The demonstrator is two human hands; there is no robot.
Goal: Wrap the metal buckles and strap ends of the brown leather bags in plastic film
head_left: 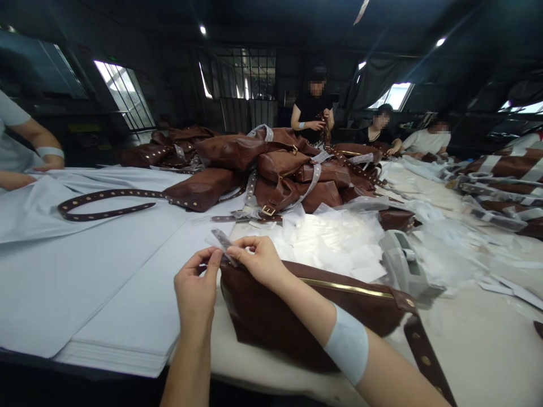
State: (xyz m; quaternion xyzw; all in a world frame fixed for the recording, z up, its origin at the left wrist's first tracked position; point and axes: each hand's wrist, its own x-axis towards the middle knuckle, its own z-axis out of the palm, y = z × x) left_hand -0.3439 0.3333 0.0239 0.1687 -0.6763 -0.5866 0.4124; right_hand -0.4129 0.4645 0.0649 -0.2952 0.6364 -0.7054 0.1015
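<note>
A brown leather bag with a gold zipper lies on the table in front of me. Its studded strap trails off the right end toward the table's front. At the bag's left end, my left hand pinches the edge of a clear plastic wrap. My right hand reaches across the bag and grips the same wrap between thumb and fingers. The wrap surrounds a short dark piece, probably a strap end, mostly hidden by my fingers.
Brown bags with studded straps are heaped beyond my hands. White sheets are stacked at left. White tissue-like packing and a grey tape dispenser stand behind the bag. More wrapped bags lie at right. Several people work around the table.
</note>
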